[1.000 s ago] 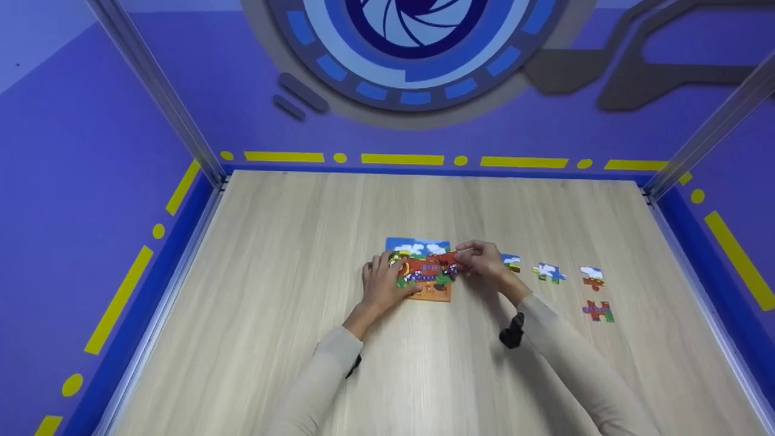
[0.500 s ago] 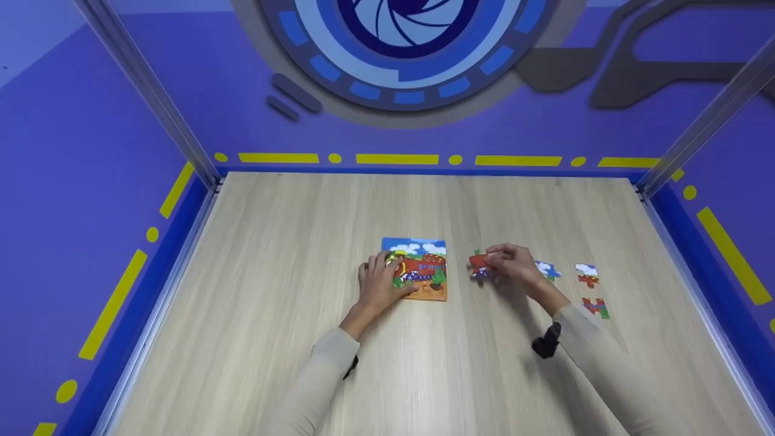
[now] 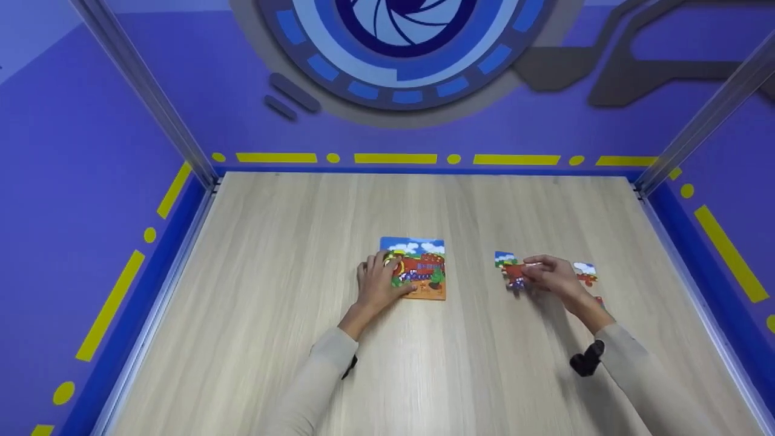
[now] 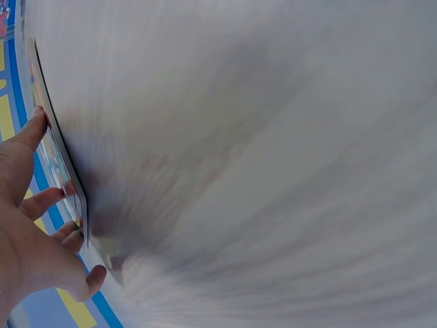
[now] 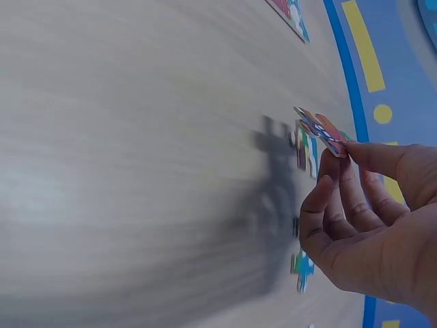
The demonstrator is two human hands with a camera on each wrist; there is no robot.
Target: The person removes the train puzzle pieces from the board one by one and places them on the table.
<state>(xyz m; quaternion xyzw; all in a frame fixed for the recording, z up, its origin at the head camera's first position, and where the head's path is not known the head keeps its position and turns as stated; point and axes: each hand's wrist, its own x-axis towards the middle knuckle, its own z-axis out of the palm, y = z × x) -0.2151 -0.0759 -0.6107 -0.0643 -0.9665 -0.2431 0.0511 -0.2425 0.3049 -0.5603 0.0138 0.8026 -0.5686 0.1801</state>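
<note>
A rectangular picture board (image 3: pixel 428 272) with a red train, clouds and orange ground lies flat on the table. My left hand (image 3: pixel 379 280) rests on its left side, fingers spread over the picture. In the left wrist view, fingertips of the left hand (image 4: pixel 31 225) touch the board (image 4: pixel 58 150). Off to the right, my right hand (image 3: pixel 557 280) pinches a mostly red puzzle piece (image 3: pixel 513 274) between thumb and fingers. The right wrist view shows that puzzle piece (image 5: pixel 326 133) raised and tilted above the table, its shadow below.
A sky-and-green puzzle piece (image 3: pixel 504 258) lies just beyond the held one. Farther right is a cloud-and-red piece (image 3: pixel 585 270); a red piece (image 3: pixel 599 299) is mostly behind the right wrist. Another piece (image 5: pixel 302 266) shows under the right hand. Blue walls (image 3: pixel 387 136) border the table.
My right hand has carried the red puzzle piece rightward, away from the board's right edge, across to the loose pieces. The left hand stays on the board.
</note>
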